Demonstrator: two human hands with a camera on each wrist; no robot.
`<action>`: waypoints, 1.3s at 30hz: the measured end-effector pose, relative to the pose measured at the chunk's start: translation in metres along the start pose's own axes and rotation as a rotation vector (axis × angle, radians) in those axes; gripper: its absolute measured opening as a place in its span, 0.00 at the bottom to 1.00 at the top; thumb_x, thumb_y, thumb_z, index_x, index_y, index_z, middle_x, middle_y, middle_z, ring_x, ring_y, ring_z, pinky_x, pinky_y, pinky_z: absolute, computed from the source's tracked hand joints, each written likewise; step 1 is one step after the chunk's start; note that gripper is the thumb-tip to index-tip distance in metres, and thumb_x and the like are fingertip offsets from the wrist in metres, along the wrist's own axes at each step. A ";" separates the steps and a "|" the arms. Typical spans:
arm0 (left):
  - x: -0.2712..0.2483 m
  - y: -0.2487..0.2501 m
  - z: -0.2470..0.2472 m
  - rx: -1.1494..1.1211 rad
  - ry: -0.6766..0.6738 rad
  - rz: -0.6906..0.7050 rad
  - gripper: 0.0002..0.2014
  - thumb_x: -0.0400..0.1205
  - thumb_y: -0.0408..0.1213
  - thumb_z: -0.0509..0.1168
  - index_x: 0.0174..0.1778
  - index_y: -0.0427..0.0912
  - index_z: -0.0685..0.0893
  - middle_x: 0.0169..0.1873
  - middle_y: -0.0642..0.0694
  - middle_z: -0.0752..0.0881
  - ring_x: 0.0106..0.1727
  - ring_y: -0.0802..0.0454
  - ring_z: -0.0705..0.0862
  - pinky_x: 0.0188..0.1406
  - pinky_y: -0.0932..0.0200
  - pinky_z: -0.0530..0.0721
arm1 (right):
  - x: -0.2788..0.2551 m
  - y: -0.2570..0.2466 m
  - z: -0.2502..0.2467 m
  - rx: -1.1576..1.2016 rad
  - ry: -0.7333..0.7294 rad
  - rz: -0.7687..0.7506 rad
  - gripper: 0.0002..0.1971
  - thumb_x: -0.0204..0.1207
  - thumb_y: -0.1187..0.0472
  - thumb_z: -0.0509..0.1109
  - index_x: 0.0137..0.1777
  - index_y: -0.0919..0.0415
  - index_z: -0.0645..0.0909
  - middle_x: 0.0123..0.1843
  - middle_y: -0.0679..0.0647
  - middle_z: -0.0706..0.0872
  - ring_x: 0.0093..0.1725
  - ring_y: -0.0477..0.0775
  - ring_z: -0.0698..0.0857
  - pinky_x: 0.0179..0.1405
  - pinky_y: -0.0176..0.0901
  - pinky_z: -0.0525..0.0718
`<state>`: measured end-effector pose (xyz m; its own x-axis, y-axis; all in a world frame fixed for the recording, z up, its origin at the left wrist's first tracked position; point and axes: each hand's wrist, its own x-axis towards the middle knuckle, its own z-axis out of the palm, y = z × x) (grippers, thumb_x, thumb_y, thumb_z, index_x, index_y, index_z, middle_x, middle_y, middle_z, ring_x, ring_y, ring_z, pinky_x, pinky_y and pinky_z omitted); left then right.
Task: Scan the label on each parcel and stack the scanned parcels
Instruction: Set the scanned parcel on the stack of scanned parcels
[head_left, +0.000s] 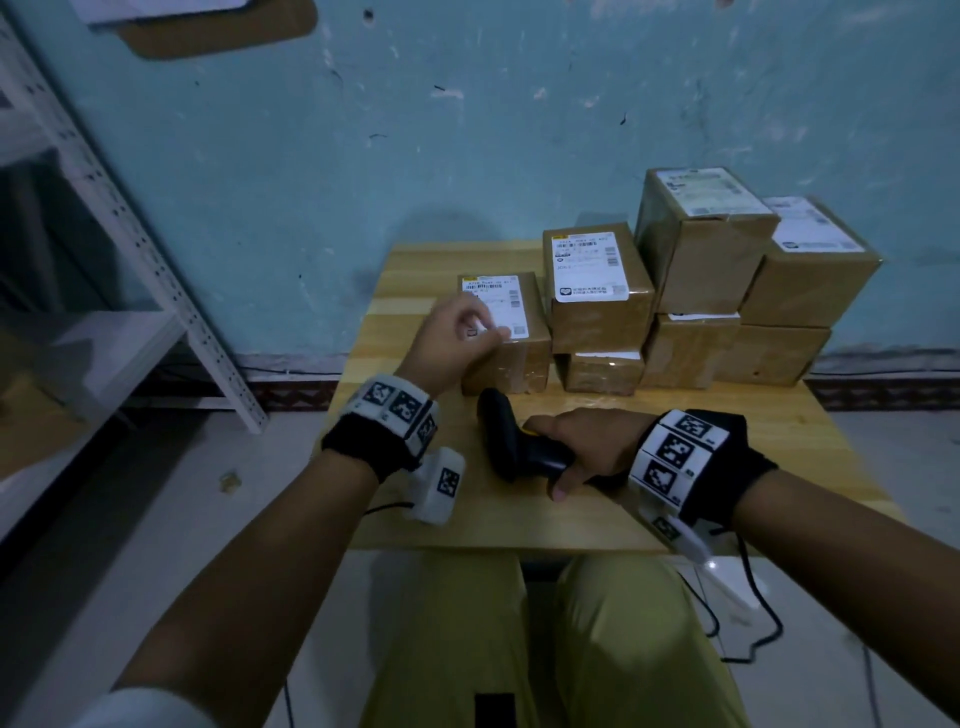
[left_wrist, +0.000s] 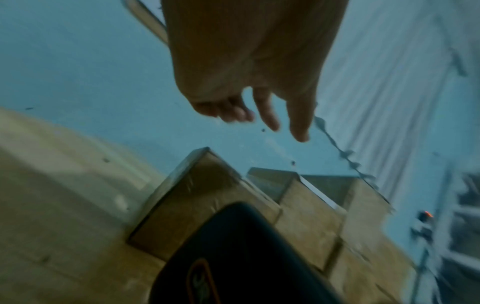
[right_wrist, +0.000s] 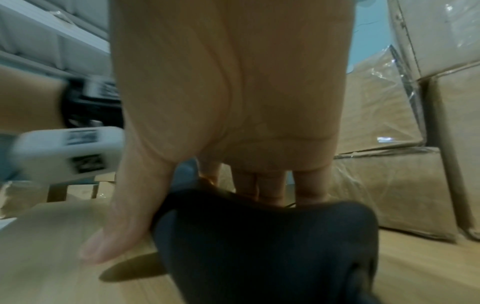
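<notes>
Several brown taped parcels with white labels stand at the back of a wooden table. The leftmost parcel stands alone; to its right a labelled parcel lies on a lower one, and two taller stacks follow. My left hand hovers over the single parcel's label, fingers loosely curled and holding nothing; the left wrist view shows that hand in the air above the parcel. My right hand grips a black handheld scanner just above the table, in front of the single parcel, and the right wrist view has the scanner in its grip.
White perforated metal shelving stands to the left of the table. A blue wall rises right behind the parcels. Black cables hang below the table's right front corner. My legs in khaki trousers are under the near edge.
</notes>
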<state>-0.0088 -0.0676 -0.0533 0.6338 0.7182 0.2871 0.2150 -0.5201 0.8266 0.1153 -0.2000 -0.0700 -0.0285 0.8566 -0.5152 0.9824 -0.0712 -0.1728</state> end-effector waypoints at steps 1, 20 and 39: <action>-0.008 0.006 0.004 0.016 -0.153 0.063 0.11 0.73 0.33 0.74 0.35 0.48 0.77 0.38 0.52 0.75 0.38 0.59 0.72 0.40 0.64 0.72 | -0.001 0.000 0.000 0.004 0.001 0.001 0.37 0.70 0.50 0.76 0.74 0.60 0.62 0.63 0.62 0.81 0.60 0.62 0.81 0.58 0.51 0.81; -0.040 0.005 0.033 0.828 -0.698 0.170 0.28 0.73 0.52 0.71 0.70 0.55 0.76 0.67 0.54 0.77 0.68 0.52 0.68 0.65 0.53 0.61 | -0.063 0.047 0.041 0.069 0.138 0.409 0.18 0.77 0.56 0.69 0.64 0.61 0.72 0.65 0.60 0.79 0.61 0.58 0.80 0.48 0.42 0.74; -0.032 0.001 0.025 0.778 -0.742 0.141 0.26 0.74 0.51 0.71 0.69 0.60 0.77 0.61 0.52 0.80 0.63 0.50 0.69 0.54 0.56 0.59 | -0.096 0.105 0.015 0.027 0.259 0.229 0.07 0.80 0.63 0.64 0.45 0.50 0.81 0.45 0.49 0.83 0.47 0.47 0.80 0.43 0.34 0.70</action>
<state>-0.0102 -0.1025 -0.0735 0.9248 0.3065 -0.2254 0.3519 -0.9143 0.2007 0.2184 -0.2972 -0.0509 0.2435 0.9179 -0.3132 0.9525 -0.2872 -0.1011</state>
